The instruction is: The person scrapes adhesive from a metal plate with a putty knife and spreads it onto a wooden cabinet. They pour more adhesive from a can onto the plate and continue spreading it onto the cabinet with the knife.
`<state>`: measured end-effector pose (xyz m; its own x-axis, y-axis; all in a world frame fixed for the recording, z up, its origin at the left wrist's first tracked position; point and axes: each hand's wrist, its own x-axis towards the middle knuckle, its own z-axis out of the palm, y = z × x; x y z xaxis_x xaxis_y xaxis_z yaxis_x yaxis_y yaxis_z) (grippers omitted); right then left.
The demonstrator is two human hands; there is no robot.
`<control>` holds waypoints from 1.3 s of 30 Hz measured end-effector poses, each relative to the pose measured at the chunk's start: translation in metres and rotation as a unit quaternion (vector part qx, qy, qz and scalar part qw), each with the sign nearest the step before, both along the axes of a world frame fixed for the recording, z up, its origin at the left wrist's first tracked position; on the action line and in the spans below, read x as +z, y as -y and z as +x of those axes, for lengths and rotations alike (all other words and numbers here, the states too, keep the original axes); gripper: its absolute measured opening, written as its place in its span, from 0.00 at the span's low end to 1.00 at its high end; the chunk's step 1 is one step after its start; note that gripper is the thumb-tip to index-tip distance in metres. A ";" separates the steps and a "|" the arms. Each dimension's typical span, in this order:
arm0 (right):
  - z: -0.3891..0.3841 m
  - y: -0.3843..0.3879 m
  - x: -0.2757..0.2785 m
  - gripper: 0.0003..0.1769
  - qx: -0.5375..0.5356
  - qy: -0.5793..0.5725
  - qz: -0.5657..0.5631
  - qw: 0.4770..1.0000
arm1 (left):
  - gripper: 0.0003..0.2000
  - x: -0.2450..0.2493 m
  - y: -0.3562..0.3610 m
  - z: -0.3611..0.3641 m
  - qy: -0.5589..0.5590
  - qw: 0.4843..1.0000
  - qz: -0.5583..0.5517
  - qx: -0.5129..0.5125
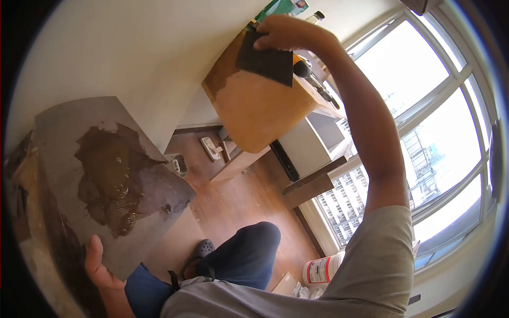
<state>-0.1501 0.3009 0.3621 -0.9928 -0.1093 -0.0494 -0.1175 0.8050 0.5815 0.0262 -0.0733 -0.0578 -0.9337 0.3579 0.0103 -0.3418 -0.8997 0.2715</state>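
Observation:
My right hand point(289, 34) is closed on a dark, flat rectangular spreader point(266, 59), thumb across its face. The spreader lies over the upper part of a tan wooden panel point(265, 108), where a darker brown coat shows along the left side. At lower left, my left hand point(103, 270) is at the near edge of a grey sheet point(159, 228), thumb on top and the other fingers hidden beneath. A thick, shiny puddle of brown adhesive point(108, 175) lies on the sheet.
Tools with dark handles point(302, 69) and a green packet point(281, 8) lie beyond the panel. A white cabinet point(305, 143) stands below it. A white bucket point(321, 269) is on the floor near my right side. Large windows point(408, 58) are at right.

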 end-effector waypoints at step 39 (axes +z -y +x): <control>0.160 -0.003 -0.163 0.15 -0.111 -0.597 -0.308 0.733 | 0.25 0.003 0.000 -0.001 0.000 1.000 0.004 0.007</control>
<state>0.0094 0.3035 0.1992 -0.2855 0.4248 0.8591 0.3524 0.8801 -0.3181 0.0255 -0.0729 -0.0544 -0.9386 0.3448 0.0136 -0.3291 -0.9064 0.2649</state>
